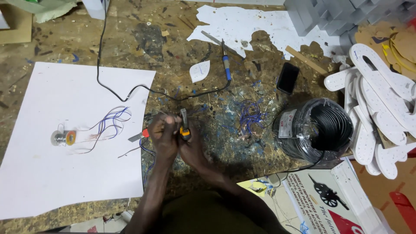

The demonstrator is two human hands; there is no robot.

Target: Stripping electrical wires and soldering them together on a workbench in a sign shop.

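My left hand [163, 135] and my right hand [190, 145] meet over the paint-stained workbench [225, 130]. The right hand grips a small tool with a yellow and black handle [185, 130], its metal tip pointing up. The left hand pinches thin wires [146, 149] close to that tool. A red-handled metal tool [139, 135] sticks out just left of the left hand. Loose blue and red wire strands [110, 123] lie on the white sheet [52, 173] beside a small solder spool [64, 138].
A soldering iron [225, 65] with a black cord [130, 89] lies at the back. A black phone [287, 78] and a wrapped coil of black cable [318, 130] sit on the right, next to stacked white foam cut-outs [381, 112]. Printed cardboard [320, 199] lies at the near edge.
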